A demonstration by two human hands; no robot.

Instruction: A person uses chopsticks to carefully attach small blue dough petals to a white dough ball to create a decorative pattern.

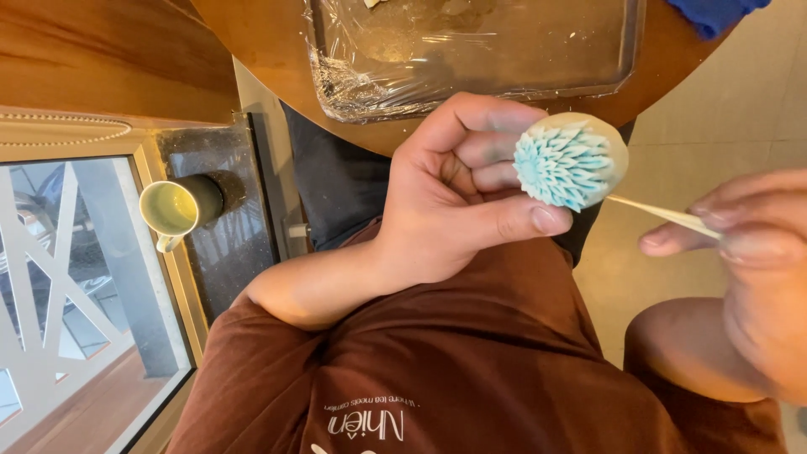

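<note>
My left hand (458, 189) holds a small round cream-coloured ball (573, 160) with a pale blue flower pattern of thin cut petals on its face. Thumb and fingers cup it from the left. My right hand (744, 244) comes in from the right edge and pinches a thin pale stick (664, 215). The stick's tip touches the lower right rim of the ball. Both hands hover over my lap in a brown shirt (471, 370).
A round wooden table (269, 42) lies at the top with a tray wrapped in clear film (471, 50) on it. A blue cloth (714, 13) sits at the top right. A cream cup (172, 208) stands on a dark ledge at left, beside a window.
</note>
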